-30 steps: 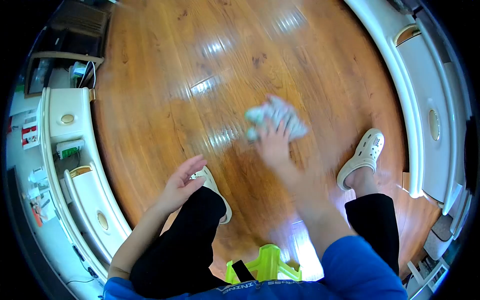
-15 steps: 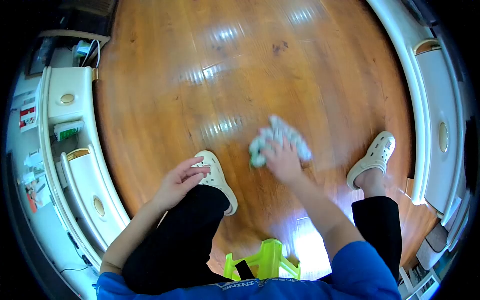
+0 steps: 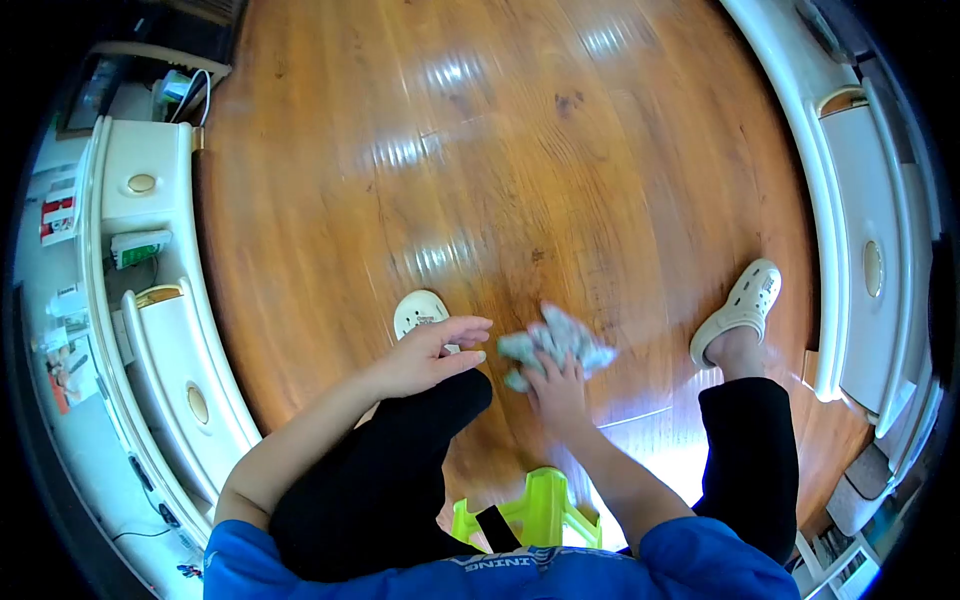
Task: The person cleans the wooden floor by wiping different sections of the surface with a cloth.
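Observation:
Under my right hand (image 3: 560,390) lies a crumpled pale cloth (image 3: 562,338) with greenish and bluish parts, pressed against the shiny wooden floor (image 3: 490,200). The fingers rest over its near edge and are a little blurred. My left hand (image 3: 432,357) is held above my left knee, empty, with its fingers loosely stretched to the right. Partly behind that hand is a cream clog (image 3: 419,308) on my left foot. The other cream clog (image 3: 745,305), on my right foot, stands farther right.
A white cabinet (image 3: 150,210) with drawers and an open shelf runs along the left. White furniture (image 3: 868,200) lines the right side. A bright green plastic stool (image 3: 543,500) is beneath me. Strong light reflects off the floor near my right leg.
My right hand and the cloth have moved back toward me across the floor. My left hand has shifted to the right, with the left knee also moving right.

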`<move>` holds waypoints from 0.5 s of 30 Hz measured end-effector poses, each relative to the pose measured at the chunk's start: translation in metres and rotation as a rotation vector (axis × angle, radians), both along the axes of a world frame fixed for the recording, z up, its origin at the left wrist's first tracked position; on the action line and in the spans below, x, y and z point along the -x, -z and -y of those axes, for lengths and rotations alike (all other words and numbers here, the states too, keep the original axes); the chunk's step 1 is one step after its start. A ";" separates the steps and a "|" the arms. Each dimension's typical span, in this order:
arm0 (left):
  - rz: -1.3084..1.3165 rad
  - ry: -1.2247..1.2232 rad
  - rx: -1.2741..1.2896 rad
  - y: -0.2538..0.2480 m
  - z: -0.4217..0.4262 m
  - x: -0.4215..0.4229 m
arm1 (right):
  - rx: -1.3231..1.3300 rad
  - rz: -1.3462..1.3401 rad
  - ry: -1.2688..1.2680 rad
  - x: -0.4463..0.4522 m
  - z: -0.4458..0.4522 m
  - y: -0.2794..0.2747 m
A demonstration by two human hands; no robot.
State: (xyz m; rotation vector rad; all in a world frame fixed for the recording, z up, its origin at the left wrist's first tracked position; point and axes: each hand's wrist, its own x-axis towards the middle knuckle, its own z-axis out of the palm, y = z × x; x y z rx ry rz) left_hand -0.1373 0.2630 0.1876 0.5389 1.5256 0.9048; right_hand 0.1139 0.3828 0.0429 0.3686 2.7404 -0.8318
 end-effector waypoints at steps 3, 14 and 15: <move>0.027 0.072 0.058 -0.005 0.002 -0.004 | 0.018 0.087 -0.070 -0.079 0.000 -0.002; 0.027 0.183 0.027 0.003 0.006 -0.007 | -0.278 -0.310 0.016 0.156 -0.175 0.031; 0.018 0.165 0.030 0.005 0.007 -0.009 | -0.296 -0.257 0.080 0.168 -0.201 0.027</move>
